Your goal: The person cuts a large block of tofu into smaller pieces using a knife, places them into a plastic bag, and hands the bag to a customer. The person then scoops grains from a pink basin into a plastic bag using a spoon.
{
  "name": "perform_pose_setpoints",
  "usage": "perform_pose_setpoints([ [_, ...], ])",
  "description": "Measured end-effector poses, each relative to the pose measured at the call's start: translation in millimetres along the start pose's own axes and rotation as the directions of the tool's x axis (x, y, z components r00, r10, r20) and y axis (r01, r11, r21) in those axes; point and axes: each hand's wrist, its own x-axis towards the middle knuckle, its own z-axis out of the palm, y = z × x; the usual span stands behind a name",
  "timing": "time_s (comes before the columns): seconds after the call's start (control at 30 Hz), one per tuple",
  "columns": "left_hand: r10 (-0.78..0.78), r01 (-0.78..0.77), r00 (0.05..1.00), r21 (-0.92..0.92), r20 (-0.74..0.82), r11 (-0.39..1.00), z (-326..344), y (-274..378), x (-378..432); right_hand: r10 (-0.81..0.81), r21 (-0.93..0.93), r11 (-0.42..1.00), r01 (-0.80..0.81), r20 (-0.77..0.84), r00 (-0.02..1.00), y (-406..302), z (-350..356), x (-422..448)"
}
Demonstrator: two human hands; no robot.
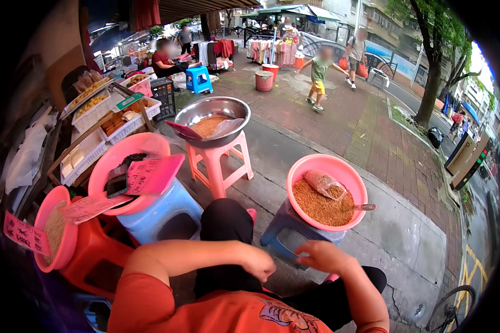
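My left hand (259,262) hovers over my lap with its fingers curled; whether anything is in it cannot be seen. My right hand (318,256) is just to its right, fingers bent, near the blue-grey stool (283,227). On that stool stands a pink plastic basin (291,183) of reddish-brown granules (316,208), with a filled clear plastic bag (323,183) and a metal-handled scoop (360,207) in it. Ahead, a steel bowl (237,108) with similar granules rests on a pink stool (216,162). Another pink basin (104,166) at left holds dark contents, a phone-like object and pink written signs (152,175).
A basin of pale grains (56,254) leans by a red stool (91,249) at left. Behind are food trays (89,156) and a blue stool (198,79). A child (318,75) and an adult carrying red bags (355,54) are on the paving.
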Motion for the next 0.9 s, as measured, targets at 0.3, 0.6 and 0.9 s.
perform_pose_setpoints([
  [0.3,-0.233,-0.332,0.768,-0.682,-0.597,0.652,-173.7,-88.9,11.5,0.498,0.03,0.86,-0.509,0.162,0.852,68.5,-106.4,-26.8],
  [0.6,-0.258,-0.089,0.704,-0.443,-0.662,0.892,-197.3,-171.9,109.8,0.835,0.047,0.549,-0.835,0.029,0.55,194.0,-102.2,-59.3],
  [0.9,-0.017,-0.317,0.667,-0.304,-0.745,0.898,-221.1,-152.8,113.8,0.786,0.308,0.619,-0.723,-0.253,0.564,192.5,-94.8,-18.8],
])
